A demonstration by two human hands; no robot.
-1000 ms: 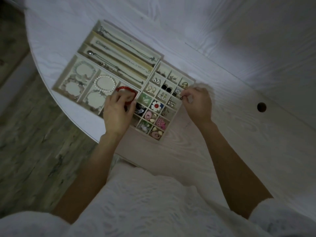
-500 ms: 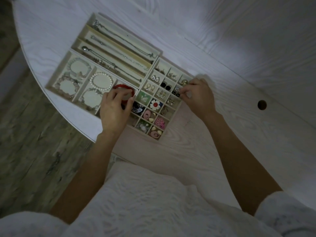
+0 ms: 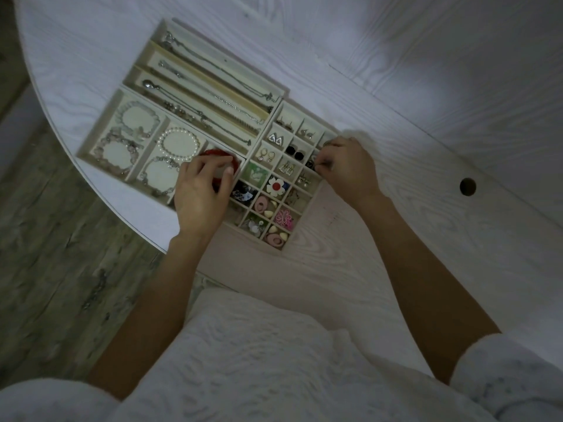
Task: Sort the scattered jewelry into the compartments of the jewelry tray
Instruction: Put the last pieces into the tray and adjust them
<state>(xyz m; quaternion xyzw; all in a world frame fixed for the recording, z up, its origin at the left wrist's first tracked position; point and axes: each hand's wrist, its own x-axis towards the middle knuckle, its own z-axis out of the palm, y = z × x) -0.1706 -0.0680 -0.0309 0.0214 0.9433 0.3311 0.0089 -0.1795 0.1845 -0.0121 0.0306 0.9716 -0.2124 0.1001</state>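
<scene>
The jewelry tray (image 3: 152,41) lies on a white wood-grain table (image 3: 426,86), near its curved edge, above grey plank flooring (image 3: 45,254). Three long slots hold chains; beside them four bracelets ring pale cushions. The left hand (image 3: 201,190) curls its fingers onto a red bracelet (image 3: 213,153) in the tray's near middle compartment. The right hand (image 3: 347,169) pinches something small over the tray's right edge, nearer the dark earrings than half a second ago.

Jewelry tray (image 3: 275,255) on white table (image 3: 396,86)
</scene>
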